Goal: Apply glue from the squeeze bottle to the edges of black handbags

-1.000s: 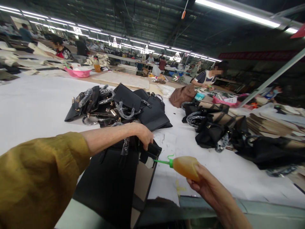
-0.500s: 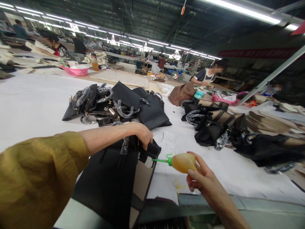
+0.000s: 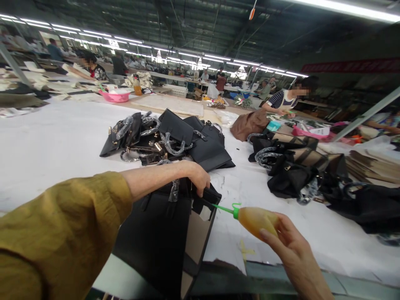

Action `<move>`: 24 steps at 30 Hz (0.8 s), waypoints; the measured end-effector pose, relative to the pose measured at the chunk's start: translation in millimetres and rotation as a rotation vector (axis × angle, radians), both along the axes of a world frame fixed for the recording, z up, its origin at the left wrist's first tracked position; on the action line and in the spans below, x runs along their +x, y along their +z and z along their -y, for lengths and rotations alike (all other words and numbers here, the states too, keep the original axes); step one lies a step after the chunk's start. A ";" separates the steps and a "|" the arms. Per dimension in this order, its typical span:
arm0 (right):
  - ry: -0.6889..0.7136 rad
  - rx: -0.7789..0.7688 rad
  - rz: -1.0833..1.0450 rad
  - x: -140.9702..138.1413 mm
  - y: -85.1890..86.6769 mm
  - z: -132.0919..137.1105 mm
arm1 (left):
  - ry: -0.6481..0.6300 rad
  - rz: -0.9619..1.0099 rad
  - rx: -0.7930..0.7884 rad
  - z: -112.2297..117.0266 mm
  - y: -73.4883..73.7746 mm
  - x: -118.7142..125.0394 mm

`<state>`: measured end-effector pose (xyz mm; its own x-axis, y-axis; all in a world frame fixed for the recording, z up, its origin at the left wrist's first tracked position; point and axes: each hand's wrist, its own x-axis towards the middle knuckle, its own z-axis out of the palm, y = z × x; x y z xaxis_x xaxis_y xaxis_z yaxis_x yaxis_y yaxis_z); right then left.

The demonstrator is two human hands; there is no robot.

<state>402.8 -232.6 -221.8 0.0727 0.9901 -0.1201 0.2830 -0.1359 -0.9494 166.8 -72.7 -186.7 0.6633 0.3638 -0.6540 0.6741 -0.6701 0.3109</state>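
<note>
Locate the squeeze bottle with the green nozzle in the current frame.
In the head view, the squeeze bottle is right of centre, in the right hand, its green nozzle pointing left toward the black handbag that the left hand holds.

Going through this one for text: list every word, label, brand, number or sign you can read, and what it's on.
None can be read with certainty.
Red banner on the back right: any lettering is too dark and blurred.
White card by the pink basket: any marks are too small.
Squeeze bottle in the right hand: no text shows.
</note>
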 end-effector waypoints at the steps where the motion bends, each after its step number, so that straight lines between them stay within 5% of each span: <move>1: -0.004 0.002 -0.004 1.4 0.4 0.6 | -0.001 0.001 -0.001 0.0 0.2 -0.2; 17: -0.251 0.116 0.175 8.0 5.1 -8.3 | 0.016 0.014 -0.020 -2.2 -2.2 -1.8; 24: -0.242 0.155 0.193 13.3 4.3 -12.4 | 0.025 -0.002 -0.035 -0.4 -0.4 -2.4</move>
